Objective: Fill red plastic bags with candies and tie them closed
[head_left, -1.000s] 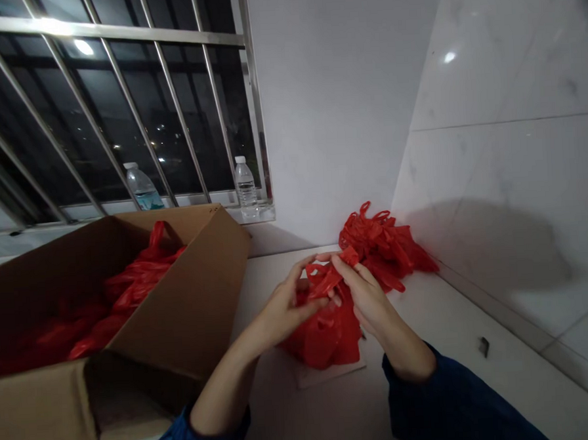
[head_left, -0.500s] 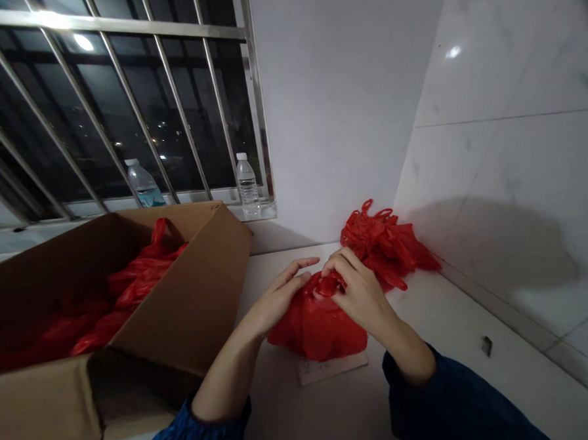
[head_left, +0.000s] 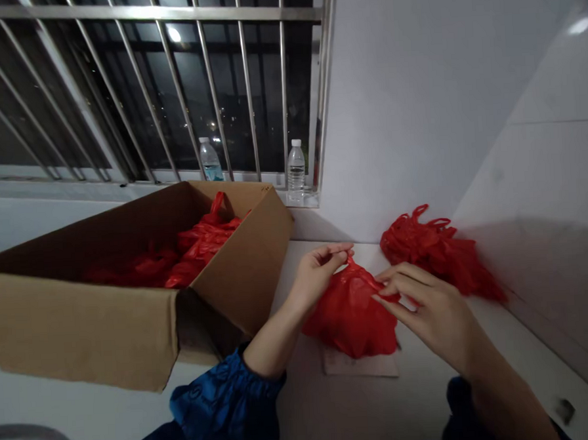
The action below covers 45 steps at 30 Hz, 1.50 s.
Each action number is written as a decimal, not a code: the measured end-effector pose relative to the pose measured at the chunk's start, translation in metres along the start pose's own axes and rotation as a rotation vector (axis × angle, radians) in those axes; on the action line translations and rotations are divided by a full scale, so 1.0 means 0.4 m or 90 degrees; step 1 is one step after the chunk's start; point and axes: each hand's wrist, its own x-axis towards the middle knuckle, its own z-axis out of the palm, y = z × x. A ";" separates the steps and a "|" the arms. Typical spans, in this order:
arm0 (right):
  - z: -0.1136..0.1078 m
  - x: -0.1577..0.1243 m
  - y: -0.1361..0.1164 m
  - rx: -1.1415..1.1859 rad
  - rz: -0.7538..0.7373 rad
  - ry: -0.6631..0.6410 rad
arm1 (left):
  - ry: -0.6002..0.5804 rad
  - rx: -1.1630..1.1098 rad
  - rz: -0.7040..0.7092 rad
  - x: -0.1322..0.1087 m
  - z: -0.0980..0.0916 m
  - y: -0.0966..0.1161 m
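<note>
Box [head_left: 83,329], left on table [head_left: 308,409]: red bags [head_left: 206,238] are held inside, seemingly done. Red heap [head_left: 428,249], far right: untouched. Bag [head_left: 358,318], one, centre: top gathered, no finished knot seen. Left hand [head_left: 316,274]: bag's top tip is pinched. Right hand [head_left: 431,305]: bag's right edge is pinched. Pale card [head_left: 361,367]: partly covered by bag.

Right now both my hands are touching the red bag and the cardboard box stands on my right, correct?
Not quite: the head view shows the cardboard box standing on your left. Your left hand and right hand are both touching the red bag.
</note>
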 end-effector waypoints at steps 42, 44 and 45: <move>0.075 0.003 0.107 0.033 0.120 -0.265 | -0.076 0.720 0.208 -0.124 -0.079 -0.111; 0.090 0.003 0.111 0.020 0.120 -0.252 | -0.116 0.753 0.189 -0.119 -0.086 -0.108; 0.092 0.002 0.115 0.025 0.126 -0.247 | -0.134 0.757 0.173 -0.117 -0.090 -0.106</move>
